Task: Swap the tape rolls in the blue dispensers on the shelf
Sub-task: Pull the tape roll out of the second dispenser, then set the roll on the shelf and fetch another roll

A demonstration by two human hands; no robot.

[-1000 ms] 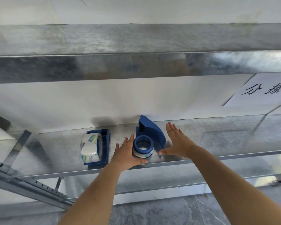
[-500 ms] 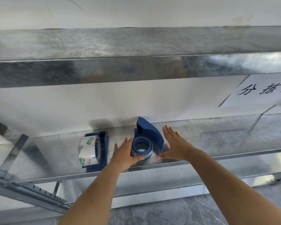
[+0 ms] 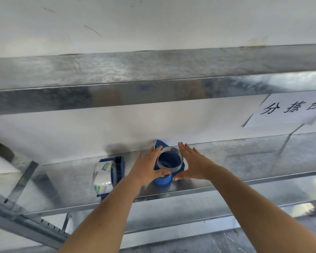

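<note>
1. Near the front edge of the metal shelf [image 3: 244, 161], the clear tape roll [image 3: 180, 161] has come up off the round hub [image 3: 162, 180] of the right-hand blue dispenser [image 3: 161, 143]. Half a second ago it sat low around that hub. Now it hangs just above it, tilted so its open bore faces the camera.
2. Judging by this, the first removal of the swap is nearly done. The roll looks free of the hub, though whether its lower rim brushes the hub's top cannot be told.
3. The left hand [image 3: 148, 167] and the right hand [image 3: 193, 165] flank the roll, one on each side. Their fingers are straight and the palms are set narrow enough to press the roll between them. Both thumbs reach in beneath its lower rim.
4. The second blue dispenser [image 3: 119, 167] stands just to the left on the same shelf, carrying a printed tape roll [image 3: 103, 175]. Neither hand touches it; the left forearm passes close beside it. Its roll is yet to be taken out.
</note>
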